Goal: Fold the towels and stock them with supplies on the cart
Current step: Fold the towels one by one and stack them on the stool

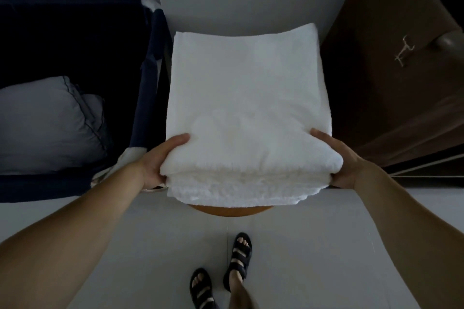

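Head view: folded white towel stack (246,108) sits centre frame, square-ish, with several layers visible along its near edge. Both hands are on its near corners.

Left hand (158,160) grips the near-left corner: thumb lies flat on top, fingers go under the stack and are hidden. Right hand (336,160) does the same on the near-right corner, thumb on top, fingers out of sight below. Both forearms are bare.

The stack's near edge overhangs a rounded orange-brown table (231,209), of which only a thin arc shows. Can't tell whether the stack rests on it or is lifted clear.

Left of the stack is a dark navy fabric bin (150,57), just beside the towel edge, with a grey pillow (47,123) inside it. On the right is a brown wooden door (389,83) with a metal handle (404,54). A pale wall is behind the stack.

Below is light floor (313,246) and two feet in black strap sandals (241,256), close to the table edge.
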`<move>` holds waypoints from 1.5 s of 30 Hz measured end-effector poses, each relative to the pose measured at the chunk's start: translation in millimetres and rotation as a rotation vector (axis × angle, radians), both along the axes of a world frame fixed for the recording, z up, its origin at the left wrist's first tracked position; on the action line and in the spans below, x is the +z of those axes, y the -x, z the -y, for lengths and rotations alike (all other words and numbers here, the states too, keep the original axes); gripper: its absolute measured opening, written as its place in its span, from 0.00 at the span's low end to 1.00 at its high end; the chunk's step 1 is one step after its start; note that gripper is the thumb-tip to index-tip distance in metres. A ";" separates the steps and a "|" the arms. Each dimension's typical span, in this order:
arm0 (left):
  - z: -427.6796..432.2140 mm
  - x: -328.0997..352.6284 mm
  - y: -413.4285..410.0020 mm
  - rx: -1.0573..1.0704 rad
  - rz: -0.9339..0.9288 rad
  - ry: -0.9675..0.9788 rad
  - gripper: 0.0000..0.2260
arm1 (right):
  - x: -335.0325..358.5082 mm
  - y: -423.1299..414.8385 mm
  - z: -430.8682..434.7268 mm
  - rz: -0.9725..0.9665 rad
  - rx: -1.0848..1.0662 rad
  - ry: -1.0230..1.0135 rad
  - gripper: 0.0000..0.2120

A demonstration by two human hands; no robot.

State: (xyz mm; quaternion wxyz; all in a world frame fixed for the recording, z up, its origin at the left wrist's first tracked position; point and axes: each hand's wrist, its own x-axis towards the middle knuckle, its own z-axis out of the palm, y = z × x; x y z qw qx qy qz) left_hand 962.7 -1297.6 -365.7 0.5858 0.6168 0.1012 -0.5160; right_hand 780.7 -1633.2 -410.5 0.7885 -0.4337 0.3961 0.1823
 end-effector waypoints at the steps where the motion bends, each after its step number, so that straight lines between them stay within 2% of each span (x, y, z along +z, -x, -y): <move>1: -2.6 -4.4 -8.9 -0.043 0.026 -0.035 0.04 | 11.5 -3.6 -1.6 -0.017 0.011 0.042 0.31; 2: -2.6 -1.7 -16.2 -0.022 0.007 -0.044 0.08 | 22.9 -9.4 -2.3 -0.006 0.022 0.054 0.30; 3: -3.4 0.5 -24.0 -0.018 -0.035 -0.063 0.18 | 32.3 -15.8 -4.9 -0.025 0.034 0.095 0.28; 4: -3.0 3.1 -31.1 -0.037 -0.033 -0.058 0.23 | 41.3 -20.8 -9.5 -0.015 0.037 0.117 0.27; 6: -5.2 3.4 -44.0 -0.092 0.033 -0.102 0.24 | 47.0 -28.9 -13.7 -0.058 0.059 0.142 0.26; 10: -11.7 -1.2 -41.8 -0.084 0.018 -0.200 0.35 | 46.7 -30.8 -22.7 -0.149 0.005 0.196 0.38; 12: -8.9 -6.5 -38.3 -0.115 0.003 -0.201 0.37 | 41.2 -26.5 -22.8 -0.151 0.015 0.231 0.43; 16: -5.8 -10.3 -37.7 -0.101 -0.025 -0.195 0.37 | 33.9 -26.1 -18.9 -0.140 0.016 0.209 0.43; 19: -5.9 -15.0 -38.4 -0.057 -0.057 -0.177 0.33 | 28.0 -22.9 -16.7 -0.101 -0.035 0.161 0.37; 21: -7.1 -23.4 -32.7 -0.003 -0.082 -0.167 0.27 | 18.2 -14.6 -16.6 -0.095 -0.068 0.110 0.31; 24: -12.4 -40.5 -22.7 0.040 -0.069 -0.133 0.10 | 2.6 -3.3 -17.5 -0.105 -0.088 0.057 0.32; 27: -10.8 -43.0 -24.1 0.021 -0.057 -0.122 0.04 | -0.3 -2.8 -16.8 -0.094 -0.090 0.042 0.31; 28: -10.8 -44.6 -29.1 0.004 -0.082 -0.129 0.08 | 1.4 -5.0 -16.7 -0.086 -0.091 0.047 0.31; 30: -8.6 -40.6 -37.2 -0.005 -0.210 -0.082 0.24 | 6.9 -9.4 -16.9 -0.065 -0.103 0.044 0.30; 32: -6.8 -30.7 -42.1 -0.005 -0.191 -0.132 0.31 | 15.3 -11.9 -16.0 -0.034 -0.129 0.053 0.28; 34: -7.2 -23.2 -45.8 0.001 -0.150 -0.130 0.30 | 26.7 -13.2 -15.3 0.005 -0.139 0.080 0.27; 38: -6.8 2.2 -52.4 -0.010 0.019 -0.031 0.20 | 58.1 -8.7 -14.7 0.120 -0.125 0.117 0.29; 42: -24.7 22.9 -34.4 -0.042 0.057 0.041 0.17 | 79.8 16.5 -22.9 0.205 -0.153 0.127 0.16; 45: -42.5 0.3 -4.1 -0.024 0.073 -0.015 0.18 | 60.4 45.4 -33.7 0.135 -0.199 0.115 0.12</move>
